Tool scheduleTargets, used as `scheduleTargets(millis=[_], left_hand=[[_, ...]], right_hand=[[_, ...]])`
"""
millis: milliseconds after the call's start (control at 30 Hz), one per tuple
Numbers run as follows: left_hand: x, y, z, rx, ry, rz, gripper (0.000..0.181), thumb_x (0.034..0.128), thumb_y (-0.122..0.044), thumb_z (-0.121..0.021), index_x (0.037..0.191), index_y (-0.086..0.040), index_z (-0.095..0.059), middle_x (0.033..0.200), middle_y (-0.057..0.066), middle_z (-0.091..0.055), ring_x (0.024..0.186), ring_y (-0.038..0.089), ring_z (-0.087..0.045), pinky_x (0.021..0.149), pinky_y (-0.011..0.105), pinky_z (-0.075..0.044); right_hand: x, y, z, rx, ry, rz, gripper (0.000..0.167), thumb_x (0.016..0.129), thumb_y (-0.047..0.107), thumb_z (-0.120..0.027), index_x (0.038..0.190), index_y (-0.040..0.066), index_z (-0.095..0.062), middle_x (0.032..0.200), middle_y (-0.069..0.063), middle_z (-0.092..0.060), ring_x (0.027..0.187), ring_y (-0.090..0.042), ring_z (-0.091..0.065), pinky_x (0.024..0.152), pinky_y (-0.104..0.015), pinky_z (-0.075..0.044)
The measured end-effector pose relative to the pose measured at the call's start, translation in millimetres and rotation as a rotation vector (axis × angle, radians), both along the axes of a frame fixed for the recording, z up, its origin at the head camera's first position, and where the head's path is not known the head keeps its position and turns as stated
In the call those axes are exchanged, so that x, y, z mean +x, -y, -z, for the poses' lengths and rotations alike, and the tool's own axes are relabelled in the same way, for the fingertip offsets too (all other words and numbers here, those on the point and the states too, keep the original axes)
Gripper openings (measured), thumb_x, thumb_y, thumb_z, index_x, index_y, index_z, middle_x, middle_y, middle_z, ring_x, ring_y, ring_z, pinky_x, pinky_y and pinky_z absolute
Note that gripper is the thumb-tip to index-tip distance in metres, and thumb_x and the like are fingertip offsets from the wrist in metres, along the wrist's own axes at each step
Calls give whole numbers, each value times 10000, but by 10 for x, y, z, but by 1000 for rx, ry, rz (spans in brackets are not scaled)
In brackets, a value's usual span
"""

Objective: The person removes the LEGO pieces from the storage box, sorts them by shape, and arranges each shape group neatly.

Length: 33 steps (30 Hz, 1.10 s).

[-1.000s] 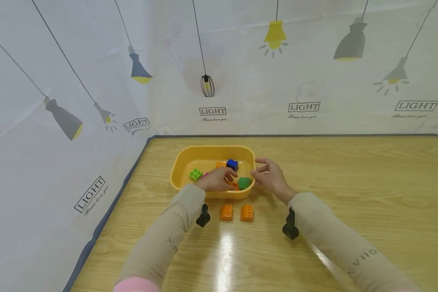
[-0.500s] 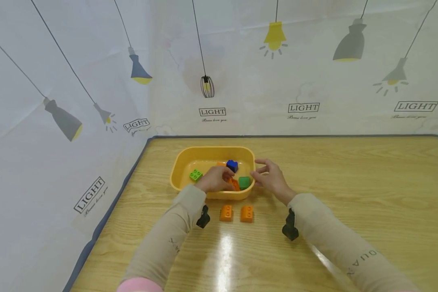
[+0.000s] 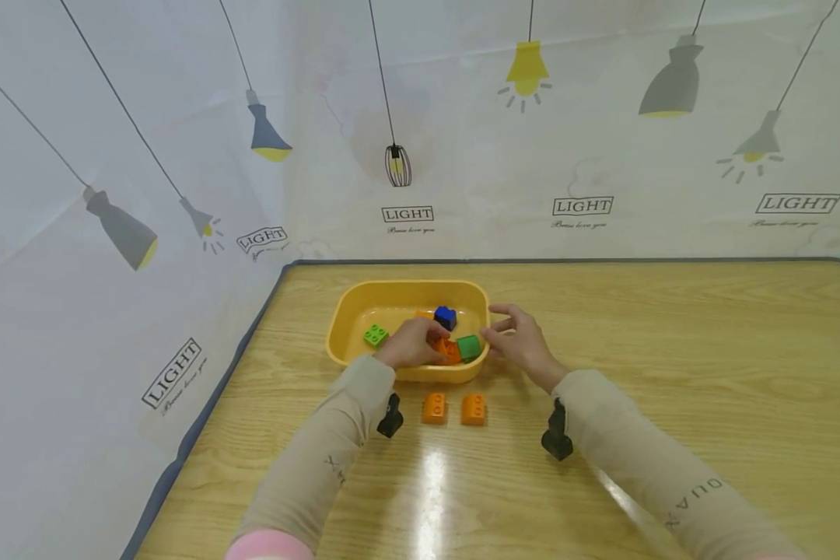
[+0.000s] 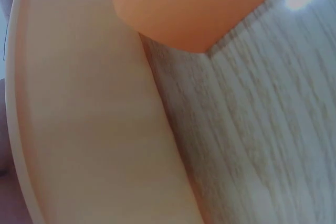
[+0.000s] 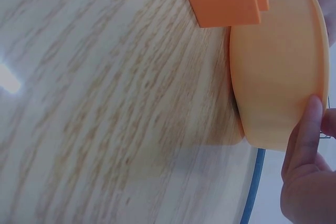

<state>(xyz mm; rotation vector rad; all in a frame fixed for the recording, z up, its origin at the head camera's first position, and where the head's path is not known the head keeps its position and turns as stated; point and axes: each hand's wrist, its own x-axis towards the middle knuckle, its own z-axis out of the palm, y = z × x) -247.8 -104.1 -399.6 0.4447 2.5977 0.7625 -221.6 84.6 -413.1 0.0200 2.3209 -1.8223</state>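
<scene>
A yellow plastic bin (image 3: 364, 289) stands on the table with several toy building bricks in it. Reaching over its near rim, my left hand (image 3: 411, 343) pinches an orange brick (image 3: 451, 352) low in the bin; the fingers partly hide it. Against that brick leans a green brick (image 3: 469, 347). A blue brick (image 3: 445, 317) lies behind, and a lime green brick (image 3: 376, 335) lies left of the hand. My right hand (image 3: 523, 344) touches the bin's right end with thumb and fingertips; in the right wrist view a finger (image 5: 307, 135) presses the outer wall by the rim.
Two orange curved-top bricks, a left one (image 3: 434, 408) and a right one (image 3: 473, 409), sit on the wooden table (image 3: 672, 334) in front of the bin. A printed white sheet (image 3: 476, 140) covers the walls behind and at the left.
My left fingers have closed in on the orange brick, which shows more now. The green brick has tipped and shifted slightly. My right hand has stayed at the bin's end.
</scene>
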Motion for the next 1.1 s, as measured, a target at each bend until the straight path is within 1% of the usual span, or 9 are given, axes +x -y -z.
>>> scheduleTargets(millis=[133, 267, 467, 600, 767, 933, 1100], left_hand=[[0, 12, -6, 36, 16, -21, 393, 770, -125, -691, 1143, -50, -590, 1077, 68, -579, 967, 188, -527, 863, 310, -427], [3, 46, -28, 124, 23, -48, 369, 769, -122, -689, 1119, -46, -600, 1065, 63, -580, 947, 184, -520, 853, 313, -431], [9, 98, -65, 240, 19, -55, 376, 759, -124, -701, 1112, -35, -606, 1059, 51, -589, 935, 182, -520, 852, 302, -431], [29, 138, -79, 283, 24, -67, 389, 750, -134, -710, 1113, -38, -608, 1084, 46, -588, 958, 183, -535, 857, 307, -433], [88, 159, -128, 312, 35, -71, 394, 765, -136, -695, 1136, -43, -598, 1087, 41, -586, 966, 191, -535, 843, 306, -442], [181, 184, -198, 299, 9, -44, 392, 776, -149, -685, 1148, -63, -597, 1044, 13, -594, 940, 168, -526, 817, 291, -444], [255, 226, -248, 307, -9, -14, 391, 783, -163, -681, 1153, -70, -595, 1030, 2, -591, 915, 160, -516, 780, 285, -444]], right_hand=[[0, 0, -1, -3, 1, 1, 481, 869, 83, -558, 1307, 24, -368, 1067, -223, -498, 870, -264, -575, 702, -322, -514], [7, -2, 2, -5, -6, -6, 486, 871, 84, -555, 1310, 14, -361, 1066, -228, -497, 857, -256, -585, 702, -320, -514], [-1, -12, 3, -6, -13, -8, 487, 870, 82, -554, 1310, 3, -360, 1053, -231, -498, 816, -230, -600, 691, -309, -516], [-2, -5, 4, -4, -4, -6, 493, 868, 85, -557, 1314, 18, -360, 1057, -221, -501, 817, -220, -597, 705, -326, -513], [4, -3, 2, -7, 1, -7, 492, 869, 88, -556, 1315, 22, -358, 1067, -222, -497, 840, -237, -586, 717, -339, -510], [8, -2, 0, -4, 3, -6, 487, 873, 97, -554, 1315, 31, -360, 1075, -218, -494, 864, -254, -577, 713, -331, -511], [5, -7, 3, -6, 4, -6, 491, 871, 101, -560, 1315, 32, -362, 1071, -215, -498, 865, -252, -575, 721, -344, -509]])
